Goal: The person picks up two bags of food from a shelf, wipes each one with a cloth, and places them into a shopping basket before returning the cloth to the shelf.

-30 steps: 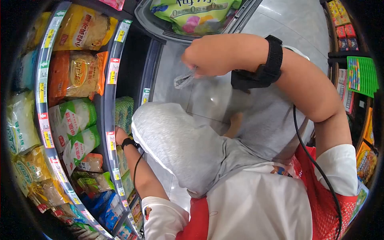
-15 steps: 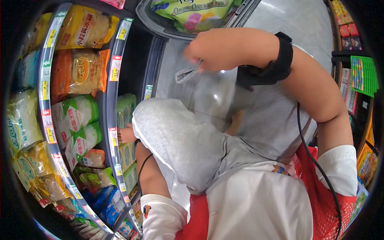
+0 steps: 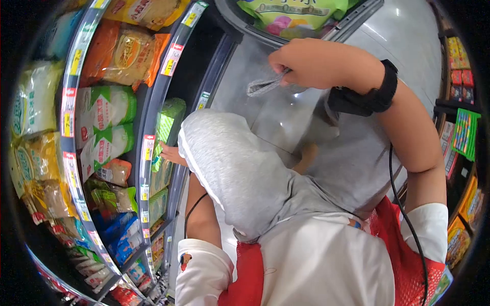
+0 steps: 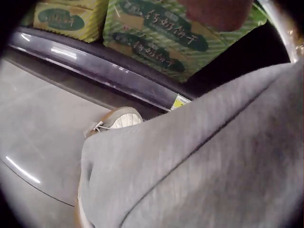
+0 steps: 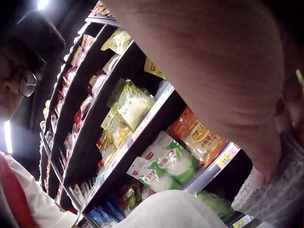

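In the head view, my left hand [image 3: 174,154] reaches past the knee to the low shelf, its fingers at the edge of a green-striped biscuit pack [image 3: 166,125]. The left wrist view shows that biscuit pack [image 4: 152,42] standing at a slant, with part of the hand [image 4: 221,14] over its top; the knee hides the rest of the hand in the head view. My right hand [image 3: 324,64] is raised over the floor and pinches a folded grey cloth [image 3: 265,84]. The cloth [image 5: 266,199] also hangs by the fingers in the right wrist view.
More biscuit packs [image 4: 69,19] lie along the bottom shelf. Above them, priced shelves hold bagged sugar, including green-and-white bags [image 3: 107,148] and an orange bag [image 3: 125,53]. A bin with a large green bag [image 3: 301,15] stands ahead. Another goods rack [image 3: 462,127] lines the right side.
My left hand has moved up along the low shelf to a biscuit pack, which now stands more slanted. The view has shifted, while the right hand keeps its pinch on the cloth.
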The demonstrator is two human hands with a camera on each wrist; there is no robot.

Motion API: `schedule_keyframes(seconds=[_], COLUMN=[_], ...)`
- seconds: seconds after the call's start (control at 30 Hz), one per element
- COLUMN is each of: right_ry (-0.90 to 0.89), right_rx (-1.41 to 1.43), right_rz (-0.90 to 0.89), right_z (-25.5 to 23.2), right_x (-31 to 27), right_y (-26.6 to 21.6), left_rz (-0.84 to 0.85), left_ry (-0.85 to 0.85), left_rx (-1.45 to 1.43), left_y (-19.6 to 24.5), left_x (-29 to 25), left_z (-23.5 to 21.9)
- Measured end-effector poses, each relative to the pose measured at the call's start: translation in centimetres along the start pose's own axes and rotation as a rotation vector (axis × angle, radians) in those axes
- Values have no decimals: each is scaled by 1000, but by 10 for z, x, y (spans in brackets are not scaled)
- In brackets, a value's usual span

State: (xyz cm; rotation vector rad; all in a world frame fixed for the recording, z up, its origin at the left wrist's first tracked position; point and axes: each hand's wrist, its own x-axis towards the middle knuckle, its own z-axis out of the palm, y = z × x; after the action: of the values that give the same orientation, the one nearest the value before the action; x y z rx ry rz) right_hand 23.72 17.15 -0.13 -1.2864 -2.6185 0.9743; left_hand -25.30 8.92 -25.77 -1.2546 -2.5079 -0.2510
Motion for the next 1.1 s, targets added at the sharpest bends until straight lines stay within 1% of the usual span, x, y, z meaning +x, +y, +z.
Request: schedule_keyframes(seconds=[0.07,0.23,0.33,0.43,0.53,0.6,0.63,0.67,0.73,0.77,0.83,0.9,1.0,1.03,1.1], right_ry=[-44,-41,-47,-45,-68,-77,-75,-73,-58,-51,-53,-59,-70,-81,-87], right_rx=[-1,-4,26,66,74,70,72,75,91,99,81,79,81,74,61], right_rz=[45,17,19,31,32,40,53,67,39,27,17,6,4,18,33], right_z=[-4,-1,-2,-2,1,0,1,1,2,2,3,6,4,3,1], right_x=[1,4,6,7,9,11,11,11,12,11,11,11,12,13,13], right_y=[-6,-3,-6,-7,-4,-3,-3,-3,-2,-1,0,0,-2,-4,-4], left_rz=[13,54,64,68,99,130,163,122,43,-95,-208,-580,-821,-823,-815], left_ry=[-4,-16,-24,-36,-55,-63,9,-26,-101,-118,-155,-214,-402,-459,-580], left_rx=[-49,-221,-303,-348,-351,-347,-433,-503,-644,-845,-1035,-1397,-1609,-1661,-1763], left_y=[1,16,17,5,-5,-5,-3,1,6,5,-3,-7,-5,-12,-31], left_x=[-13,-52,-71,-74,-72,-67,-71,-72,-74,-71,-63,-51,-49,-57,-78], left_z=[-3,-15,-13,-2,-8,-26,-38,-55,-81,-84,-79,-78,-77,-62,-18])
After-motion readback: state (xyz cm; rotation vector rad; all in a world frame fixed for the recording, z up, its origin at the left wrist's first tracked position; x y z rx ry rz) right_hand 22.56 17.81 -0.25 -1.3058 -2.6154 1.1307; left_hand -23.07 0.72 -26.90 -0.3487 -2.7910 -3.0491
